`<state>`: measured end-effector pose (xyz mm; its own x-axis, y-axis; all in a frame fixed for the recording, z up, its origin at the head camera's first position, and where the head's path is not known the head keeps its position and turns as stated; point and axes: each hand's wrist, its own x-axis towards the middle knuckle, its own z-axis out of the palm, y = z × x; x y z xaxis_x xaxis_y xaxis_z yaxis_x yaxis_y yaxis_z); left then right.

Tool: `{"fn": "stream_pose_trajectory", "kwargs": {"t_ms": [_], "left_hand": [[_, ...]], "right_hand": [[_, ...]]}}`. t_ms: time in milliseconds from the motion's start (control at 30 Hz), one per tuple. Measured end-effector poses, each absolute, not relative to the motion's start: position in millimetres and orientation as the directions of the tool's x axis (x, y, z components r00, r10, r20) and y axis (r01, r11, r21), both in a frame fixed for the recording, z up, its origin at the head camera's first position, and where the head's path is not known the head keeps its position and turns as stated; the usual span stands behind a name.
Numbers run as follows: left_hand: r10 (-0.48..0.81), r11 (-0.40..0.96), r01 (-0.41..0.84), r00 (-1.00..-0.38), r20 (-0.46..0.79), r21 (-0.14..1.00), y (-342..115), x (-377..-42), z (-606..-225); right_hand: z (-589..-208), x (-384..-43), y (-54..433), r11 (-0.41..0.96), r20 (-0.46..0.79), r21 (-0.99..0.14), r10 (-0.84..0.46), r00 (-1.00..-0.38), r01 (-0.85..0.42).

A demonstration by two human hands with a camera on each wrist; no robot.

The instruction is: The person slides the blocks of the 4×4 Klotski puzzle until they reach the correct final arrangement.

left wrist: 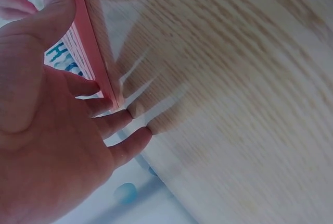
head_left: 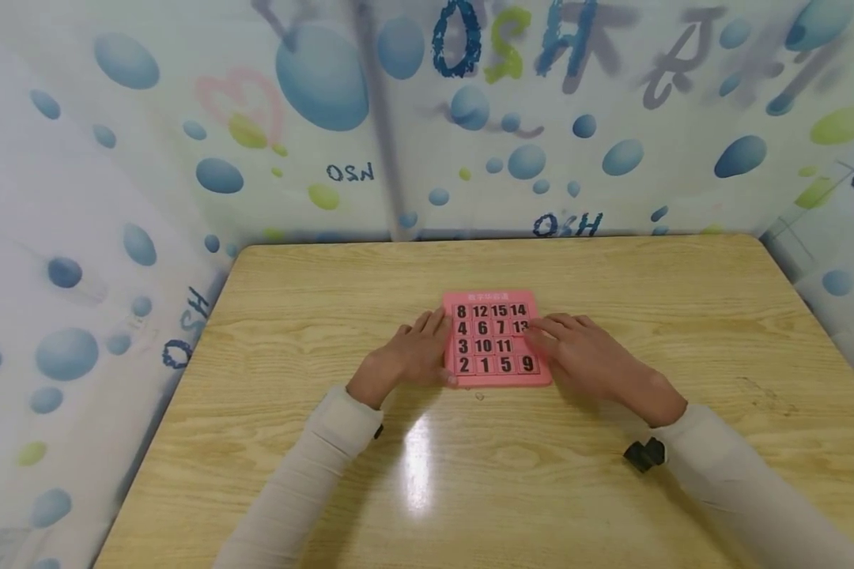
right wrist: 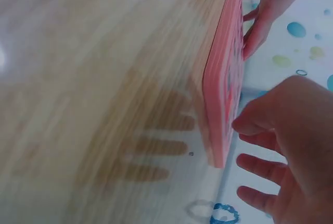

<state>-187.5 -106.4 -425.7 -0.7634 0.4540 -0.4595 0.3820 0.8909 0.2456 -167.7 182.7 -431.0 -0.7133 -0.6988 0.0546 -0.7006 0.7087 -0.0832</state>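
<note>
Left hand (head_left: pixel 414 353), fingers relaxed along board (head_left: pixel 494 381), seemingly steadies it. Right hand (head_left: pixel 592 357), fingers loose, gripping nothing, reaches tile 13 (head_left: pixel 518 326); gap (head_left: pixel 520 345) nearside likely gives sliding room.

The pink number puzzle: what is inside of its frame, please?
Inside the pink number puzzle are fifteen black-numbered tiles, 1 to 15, and an empty slot right of 11. The right hand partly covers tile 13; what lies beneath the tiles cannot be seen.
</note>
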Motion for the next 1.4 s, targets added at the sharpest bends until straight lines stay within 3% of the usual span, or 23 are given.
{"fn": "stream_pose_trajectory", "kwargs": {"t_ms": [467, 1400], "left_hand": [[0.443, 0.897, 0.374, -0.761, -0.475, 0.238, -105.7, -187.3, -425.5], [0.450, 0.893, 0.380, -0.764, -0.463, 0.241, -106.0, -186.2, -423.1]], "right_hand": [[-436.2, -175.5, 171.8, 0.749, -0.060, -0.002, -0.662, -0.747, -0.663], [-436.3, -160.4, 175.7, 0.699, 0.015, -0.011, -0.715, -0.699, -0.715]]}}
